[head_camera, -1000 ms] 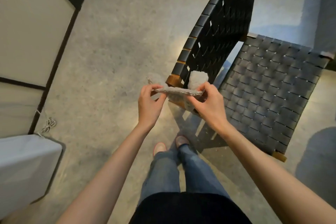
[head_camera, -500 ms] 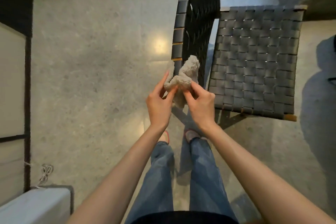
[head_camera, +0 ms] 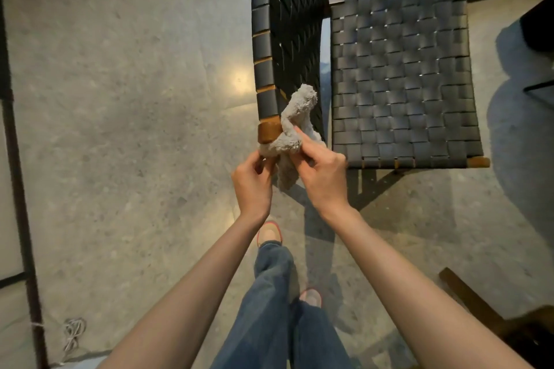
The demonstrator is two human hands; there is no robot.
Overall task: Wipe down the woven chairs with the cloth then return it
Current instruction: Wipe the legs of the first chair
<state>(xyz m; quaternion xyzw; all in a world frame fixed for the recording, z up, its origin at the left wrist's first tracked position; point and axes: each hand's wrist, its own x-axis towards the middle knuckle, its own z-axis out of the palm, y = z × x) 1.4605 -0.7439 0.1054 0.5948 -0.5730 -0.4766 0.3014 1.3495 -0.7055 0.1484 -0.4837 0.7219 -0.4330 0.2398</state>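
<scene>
Pinching the cloth (head_camera: 299,106) with both hands: left hand (head_camera: 253,186) has fingertips curled on its lower edge, right hand (head_camera: 322,177) has thumb and fingers clamped on the bunched middle. Cloth hangs in the air at the near end of the woven chair (head_camera: 401,75) backrest (head_camera: 287,24); can't tell if it touches. Judging it light, soft, floppy terry with low slip risk, so wad it and grip anywhere. No readable labels or writing.

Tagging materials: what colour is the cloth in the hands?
Light grey-beige, fluffy cloth, clearest in the head view.
</scene>
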